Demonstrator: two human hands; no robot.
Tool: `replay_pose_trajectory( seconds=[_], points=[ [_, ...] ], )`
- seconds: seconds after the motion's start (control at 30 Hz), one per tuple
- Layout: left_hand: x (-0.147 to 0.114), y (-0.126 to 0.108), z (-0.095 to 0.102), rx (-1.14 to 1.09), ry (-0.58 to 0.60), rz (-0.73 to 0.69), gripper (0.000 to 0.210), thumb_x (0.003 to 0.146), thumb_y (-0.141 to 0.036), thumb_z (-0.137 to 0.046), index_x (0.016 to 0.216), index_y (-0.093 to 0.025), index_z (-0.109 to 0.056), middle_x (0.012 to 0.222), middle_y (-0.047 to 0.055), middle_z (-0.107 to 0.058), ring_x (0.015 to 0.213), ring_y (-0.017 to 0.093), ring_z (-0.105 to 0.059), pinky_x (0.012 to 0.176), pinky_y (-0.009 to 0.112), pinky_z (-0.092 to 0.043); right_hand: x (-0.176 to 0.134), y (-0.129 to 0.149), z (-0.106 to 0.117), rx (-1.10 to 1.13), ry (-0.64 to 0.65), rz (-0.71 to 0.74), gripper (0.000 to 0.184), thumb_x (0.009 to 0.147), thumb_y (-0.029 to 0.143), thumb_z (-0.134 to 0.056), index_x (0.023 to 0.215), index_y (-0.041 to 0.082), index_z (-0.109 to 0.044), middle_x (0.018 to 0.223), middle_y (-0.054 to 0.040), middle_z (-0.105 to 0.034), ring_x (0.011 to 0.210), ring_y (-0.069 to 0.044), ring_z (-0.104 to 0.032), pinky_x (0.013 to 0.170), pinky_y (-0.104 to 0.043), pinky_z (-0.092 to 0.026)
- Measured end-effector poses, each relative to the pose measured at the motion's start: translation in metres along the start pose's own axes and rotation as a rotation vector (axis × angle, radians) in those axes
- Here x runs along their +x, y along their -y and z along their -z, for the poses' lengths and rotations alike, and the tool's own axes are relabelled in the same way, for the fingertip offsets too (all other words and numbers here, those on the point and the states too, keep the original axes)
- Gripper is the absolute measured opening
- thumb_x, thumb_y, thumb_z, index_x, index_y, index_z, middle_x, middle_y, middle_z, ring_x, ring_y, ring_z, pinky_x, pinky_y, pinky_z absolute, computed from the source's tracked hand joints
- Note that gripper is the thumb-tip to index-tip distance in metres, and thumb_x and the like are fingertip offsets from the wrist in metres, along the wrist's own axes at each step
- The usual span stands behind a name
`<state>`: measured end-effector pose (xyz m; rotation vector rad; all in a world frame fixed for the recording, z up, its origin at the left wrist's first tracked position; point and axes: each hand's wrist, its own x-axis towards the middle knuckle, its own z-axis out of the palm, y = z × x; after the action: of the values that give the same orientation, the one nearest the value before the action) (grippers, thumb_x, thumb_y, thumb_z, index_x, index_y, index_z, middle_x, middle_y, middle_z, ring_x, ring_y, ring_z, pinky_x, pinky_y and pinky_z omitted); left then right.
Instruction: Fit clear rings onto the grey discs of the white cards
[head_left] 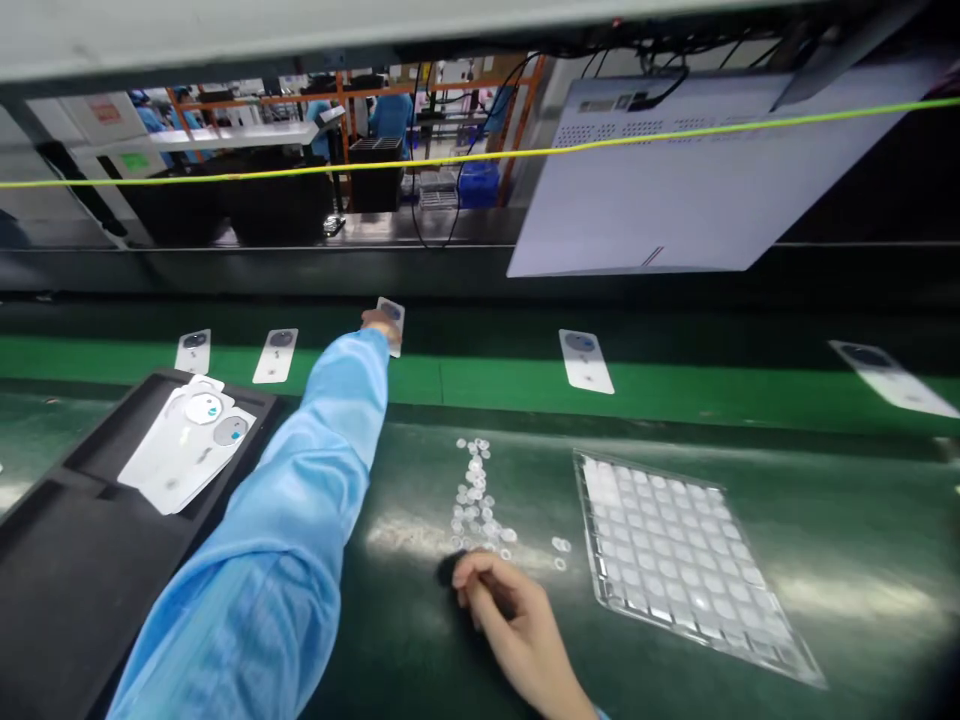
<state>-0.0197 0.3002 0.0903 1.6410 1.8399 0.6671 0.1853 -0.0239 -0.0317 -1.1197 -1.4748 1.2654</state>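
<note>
My left hand (383, 325) reaches out over the green belt, its fingers closed on a white phone back cover (397, 340). Part of that cover is hidden behind the hand. My right hand (517, 615) hovers low over the bench, fingertips pinched together; whether something small is between them I cannot make out. Just beyond these fingertips lies a loose scatter of small clear rings (472, 505). A few more rings (561, 546) lie off to the right, beside a clear plastic tray (679, 545) with rows of pockets.
On the left, a black tray (67, 580) holds several stacked white covers (180, 450). More covers lie spaced along the belt (487, 385), including one cover (586, 362) right of centre. A yellow-green cord (450, 160) and a white panel (637, 210) hang across the back.
</note>
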Motion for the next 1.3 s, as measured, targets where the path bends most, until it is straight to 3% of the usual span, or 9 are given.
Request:
replay_pose_trajectory(
  seconds=[0.1,0.2,0.3,0.4,0.53,0.7,0.83,1.0,1.3],
  points=[
    [-0.065,0.016,0.007,-0.121,0.065,-0.071,0.032,0.097,-0.02,-0.062,0.126,-0.007,-0.062,0.115,0.015,-0.07,0.104,0.024,-0.069,0.089,0.037,-0.056,0.012,0.013,0.004,0.153,-0.118,-0.035,0.033,0.098,0.046,-0.058,0.111,0.018,-0.067,0.089,-0.0086,-0.071,0.062,-0.015,-0.063,0.049,-0.025,-0.053],
    [-0.169,0.047,-0.009,-0.286,0.175,-0.181,0.044,0.096,-0.019,-0.06,0.139,-0.011,-0.054,0.121,0.013,-0.071,0.104,0.023,-0.069,0.086,0.031,-0.056,0.029,0.033,-0.001,0.183,-0.143,-0.066,0.054,0.095,0.056,-0.06,0.135,0.018,-0.057,0.108,-0.0133,-0.071,0.075,-0.019,-0.068,0.05,-0.028,-0.058],
    [-0.268,0.079,-0.027,-0.621,0.393,-0.186,0.051,0.094,-0.035,-0.067,0.139,-0.015,-0.054,0.12,0.013,-0.071,0.102,0.025,-0.069,0.081,0.031,-0.056,0.035,0.046,-0.016,0.141,0.041,-0.072,0.047,0.097,0.055,-0.059,0.123,0.016,-0.062,0.077,-0.0028,-0.067,0.054,-0.013,-0.059,0.042,-0.022,-0.049],
    [-0.314,0.095,-0.042,-0.776,0.278,-0.03,0.048,0.089,-0.041,-0.074,0.126,-0.014,-0.061,0.114,0.013,-0.073,0.099,0.025,-0.07,0.079,0.031,-0.056,0.023,0.044,-0.032,0.092,0.229,-0.096,0.036,0.1,0.05,-0.055,0.104,0.016,-0.065,0.066,0.0013,-0.062,0.047,-0.009,-0.053,0.042,-0.019,-0.042],
    [-0.307,0.099,-0.059,-0.981,0.203,0.072,0.042,0.084,-0.042,-0.078,0.111,-0.013,-0.065,0.107,0.013,-0.075,0.094,0.025,-0.072,0.08,0.033,-0.057,0.003,0.037,-0.036,-0.135,0.229,-0.068,0.031,0.102,0.043,-0.052,0.091,0.017,-0.065,0.068,-0.0017,-0.068,0.053,-0.013,-0.061,0.046,-0.022,-0.046],
    [-0.299,0.103,-0.069,-0.796,0.146,-0.004,0.041,0.08,-0.036,-0.08,0.111,-0.014,-0.066,0.1,0.008,-0.074,0.082,0.019,-0.068,0.071,0.027,-0.054,0.001,0.038,-0.028,-0.554,-0.141,0.329,0.021,0.102,0.026,-0.053,0.109,0.02,-0.072,0.095,-0.0074,-0.077,0.078,-0.019,-0.073,0.071,-0.029,-0.06],
    [-0.305,0.105,-0.072,-0.708,0.137,-0.092,0.043,0.082,-0.035,-0.076,0.117,-0.014,-0.064,0.096,0.006,-0.072,0.078,0.016,-0.065,0.067,0.024,-0.051,0.006,0.03,-0.029,-0.775,-0.064,0.516,0.034,0.103,0.013,-0.044,0.122,0.018,-0.071,0.11,-0.0122,-0.072,0.092,-0.02,-0.073,0.081,-0.031,-0.062],
    [-0.309,0.106,-0.074,-0.749,0.098,-0.099,0.037,0.085,-0.033,-0.073,0.116,-0.014,-0.064,0.102,0.007,-0.071,0.083,0.017,-0.065,0.072,0.025,-0.051,0.007,0.016,-0.032,-0.823,-0.029,0.492,0.036,0.103,0.013,-0.042,0.124,0.019,-0.072,0.113,-0.0129,-0.07,0.091,-0.02,-0.072,0.084,-0.034,-0.062],
    [-0.31,0.115,-0.08,-0.884,0.219,-0.048,0.036,0.094,-0.035,-0.06,0.125,-0.017,-0.064,0.115,0.008,-0.072,0.1,0.023,-0.067,0.085,0.03,-0.052,0.009,0.022,-0.034,-0.63,-0.073,0.314,0.027,0.105,0.027,-0.044,0.101,0.021,-0.069,0.099,-0.0103,-0.067,0.093,-0.022,-0.066,0.085,-0.037,-0.058]
  ],
)
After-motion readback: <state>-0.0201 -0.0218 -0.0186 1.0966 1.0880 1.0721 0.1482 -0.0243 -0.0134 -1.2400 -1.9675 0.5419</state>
